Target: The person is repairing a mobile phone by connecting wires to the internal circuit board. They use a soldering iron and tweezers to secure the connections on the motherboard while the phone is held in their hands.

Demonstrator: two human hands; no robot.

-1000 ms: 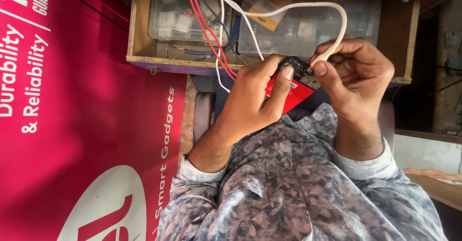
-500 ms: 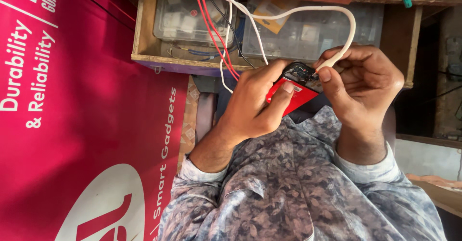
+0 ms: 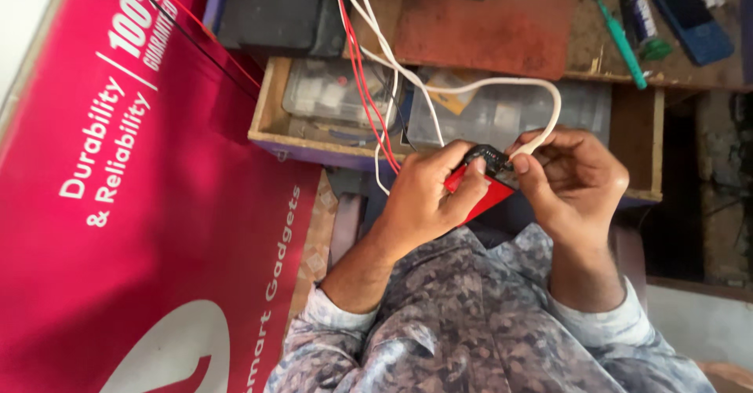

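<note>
the left hand (image 3: 427,197) grips a small red device (image 3: 480,197) just in front of the open wooden drawer (image 3: 271,118). the right hand (image 3: 569,177) pinches the end of a white cable (image 3: 471,87) against the device's dark top edge (the hands nearly touch there). red wires (image 3: 357,63) hang past the drawer.

Just beyond both hands the open wooden drawer (image 3: 271,118) blocks the way forward, packed with clear plastic boxes (image 3: 502,114). Red wires (image 3: 357,63) and a white cable (image 3: 471,87) hang across it, right above the left hand (image 3: 427,201). Left of that hand a red banner (image 3: 149,205) walls the side. Beyond the right hand (image 3: 576,181), the drawer's right end lies bare.
</note>
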